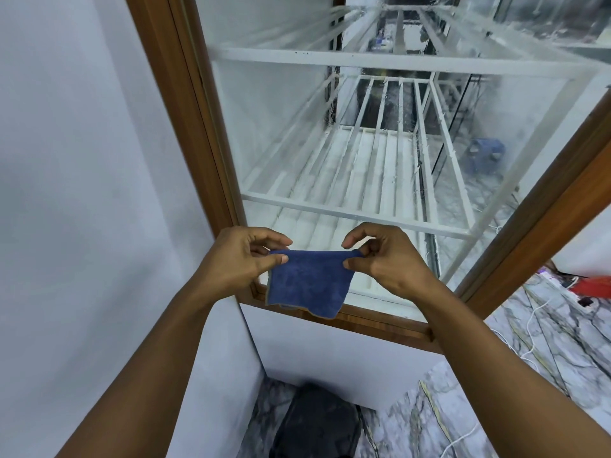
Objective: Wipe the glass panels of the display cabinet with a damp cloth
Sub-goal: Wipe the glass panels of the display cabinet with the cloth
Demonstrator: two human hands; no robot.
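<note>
A blue cloth (pixel 307 282) hangs folded in front of the display cabinet's lower edge. My left hand (pixel 241 259) pinches its top left corner and my right hand (pixel 386 256) pinches its top right corner, stretching the top edge flat between them. Behind the cloth stands the cabinet's glass panel (pixel 297 133), streaked and hazy, set in a brown wooden frame (pixel 201 127). White slatted shelves (pixel 357 173) show through the glass.
A white wall (pixel 82 160) rises close on the left. The cabinet's white base (pixel 330 358) stands on marble floor (pixel 429 408). A dark bag (pixel 317 424) lies below. White cables (pixel 532 319) and a red object (pixel 591 285) sit at right.
</note>
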